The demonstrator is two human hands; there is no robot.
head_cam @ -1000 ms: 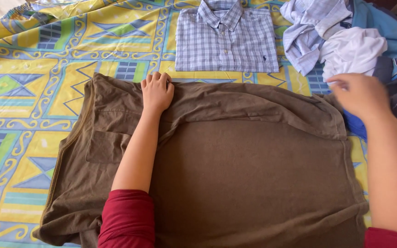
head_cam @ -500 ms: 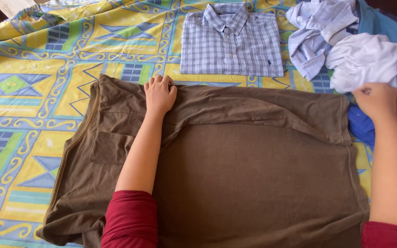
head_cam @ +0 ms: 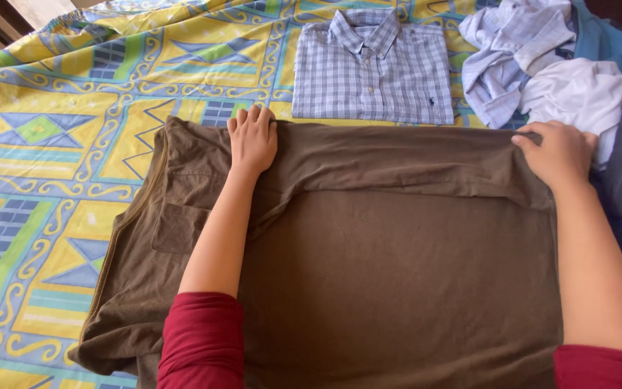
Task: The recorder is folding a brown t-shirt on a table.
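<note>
A brown T-shirt [head_cam: 397,274] lies spread on the bed, its far edge folded toward me in a long band. My left hand [head_cam: 252,140] lies flat on that band near the shirt's left side, fingers straight and reaching the far edge. My right hand [head_cam: 559,153] is at the band's far right corner, fingers curled around the cloth there. Both forearms stretch across the shirt, and red sleeves show at the bottom of the view.
A folded blue-and-white checked shirt [head_cam: 374,68] sits just beyond the brown shirt. A heap of loose clothes [head_cam: 563,72], light blue, white and dark, is piled at the right. A yellow, blue and green patterned sheet [head_cam: 44,144] covers the bed.
My right hand came back from the clothes heap at the right and took hold of the brown shirt's far right corner. My left hand stayed put.
</note>
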